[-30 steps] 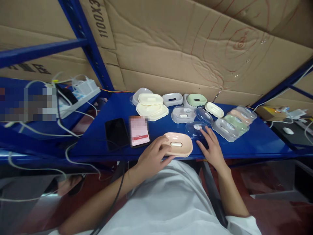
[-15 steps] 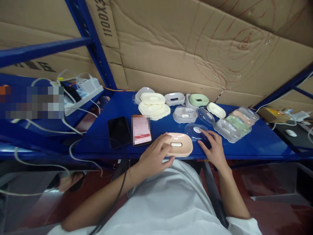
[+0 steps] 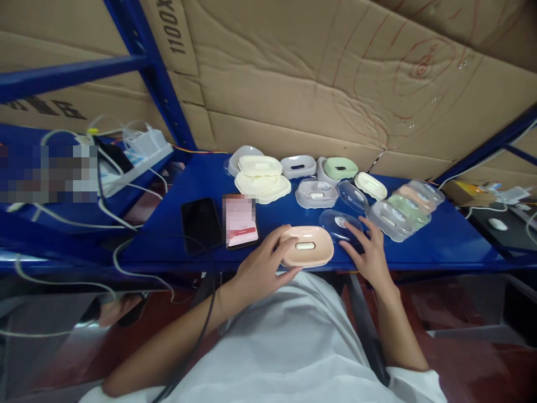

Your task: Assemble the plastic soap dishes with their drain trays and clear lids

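Observation:
A peach oval soap dish lies at the front edge of the blue table, with a white bar-shaped piece in its middle. My left hand grips its left end, thumb at the near side and fingers over the rim. Just behind and right of the dish is a clear oval lid with a round label. My right hand has its fingers spread, the fingertips at the lid's right side. Behind the lid sits a covered grey dish, beside another clear lid.
Cream dishes, a grey dish and a green dish stand at the back. Several lidded dishes are at the right. Two phones lie at the left on the blue table; cables hang beyond.
The camera view has shifted slightly. The clear lid is tilted a little more beside my right hand, and the peach dish sits slightly farther right in view, still in my left hand.

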A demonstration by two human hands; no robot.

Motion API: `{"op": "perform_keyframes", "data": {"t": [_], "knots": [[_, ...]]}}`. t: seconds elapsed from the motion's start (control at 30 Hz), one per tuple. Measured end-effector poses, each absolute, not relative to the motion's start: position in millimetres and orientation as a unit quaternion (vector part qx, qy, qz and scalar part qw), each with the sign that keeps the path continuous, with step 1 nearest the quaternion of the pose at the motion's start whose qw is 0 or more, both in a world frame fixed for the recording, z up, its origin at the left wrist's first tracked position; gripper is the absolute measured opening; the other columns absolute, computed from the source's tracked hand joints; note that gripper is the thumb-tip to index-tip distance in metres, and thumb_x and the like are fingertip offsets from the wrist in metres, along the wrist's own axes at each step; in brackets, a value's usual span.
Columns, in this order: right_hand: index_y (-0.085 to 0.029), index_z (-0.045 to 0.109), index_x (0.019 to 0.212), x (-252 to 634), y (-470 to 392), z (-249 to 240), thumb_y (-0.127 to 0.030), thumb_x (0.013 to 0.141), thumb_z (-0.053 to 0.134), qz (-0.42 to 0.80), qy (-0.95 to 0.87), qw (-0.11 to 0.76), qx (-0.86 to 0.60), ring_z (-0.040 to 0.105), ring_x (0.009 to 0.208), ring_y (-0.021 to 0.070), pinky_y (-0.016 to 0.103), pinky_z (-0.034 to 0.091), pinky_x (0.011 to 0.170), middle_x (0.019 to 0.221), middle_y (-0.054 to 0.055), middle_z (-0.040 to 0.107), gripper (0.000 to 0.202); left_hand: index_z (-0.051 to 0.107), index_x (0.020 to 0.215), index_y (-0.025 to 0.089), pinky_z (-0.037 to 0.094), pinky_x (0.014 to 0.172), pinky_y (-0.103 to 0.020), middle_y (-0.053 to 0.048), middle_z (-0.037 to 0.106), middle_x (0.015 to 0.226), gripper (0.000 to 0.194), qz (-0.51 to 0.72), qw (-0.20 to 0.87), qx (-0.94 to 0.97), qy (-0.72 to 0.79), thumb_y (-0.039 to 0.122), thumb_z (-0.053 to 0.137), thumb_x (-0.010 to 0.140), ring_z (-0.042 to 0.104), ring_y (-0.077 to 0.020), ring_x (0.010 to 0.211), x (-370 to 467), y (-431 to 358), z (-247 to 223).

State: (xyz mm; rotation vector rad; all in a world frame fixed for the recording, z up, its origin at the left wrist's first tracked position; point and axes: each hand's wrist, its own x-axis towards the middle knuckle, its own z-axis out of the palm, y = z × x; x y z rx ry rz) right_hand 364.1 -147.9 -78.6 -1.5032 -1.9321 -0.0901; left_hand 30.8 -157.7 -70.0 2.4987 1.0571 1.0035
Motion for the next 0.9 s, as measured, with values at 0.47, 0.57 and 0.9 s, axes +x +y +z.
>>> {"op": "perform_keyframes", "data": {"t": [0.47, 0.57, 0.9], "knots": [[-0.039, 0.05, 0.16, 311.6, -177.1, -51.5, -0.028, 0.105, 0.064, 0.061, -0.865, 0.303, -0.395, 0.041, 0.158, 0.0313, 0.058, 0.046, 0.124, 0.164, 0.004, 0.052, 0.058, 0.022, 0.165, 0.028, 0.045, 0.126, -0.051, -0.018, 0.041, 0.168, 0.094, 0.377, 0.201, 0.826, 0.368, 0.04, 0.081, 0.093, 0.042, -0.0328, 0.157, 29.4, -154.5, -79.4], [-0.038, 0.044, 0.163, 304.3, -173.4, -55.6, -0.025, 0.105, 0.062, 0.04, -0.875, 0.299, -0.379, 0.038, 0.159, 0.0322, 0.059, 0.047, 0.123, 0.166, 0.006, 0.049, 0.062, 0.022, 0.166, 0.028, 0.045, 0.126, -0.05, -0.017, 0.043, 0.168, 0.093, 0.361, 0.205, 0.825, 0.383, 0.039, 0.079, 0.094, 0.043, -0.0319, 0.157, 31.0, -154.6, -79.5], [-0.034, 0.032, 0.169, 302.0, -175.3, -69.0, -0.016, 0.103, 0.063, -0.028, -0.899, 0.258, -0.353, 0.042, 0.156, 0.0319, 0.056, 0.048, 0.123, 0.167, 0.012, 0.047, 0.075, 0.029, 0.165, 0.031, 0.041, 0.129, -0.05, -0.014, 0.043, 0.167, 0.089, 0.371, 0.23, 0.815, 0.381, 0.035, 0.081, 0.092, 0.043, -0.0308, 0.156, 28.9, -153.4, -75.6]]}}
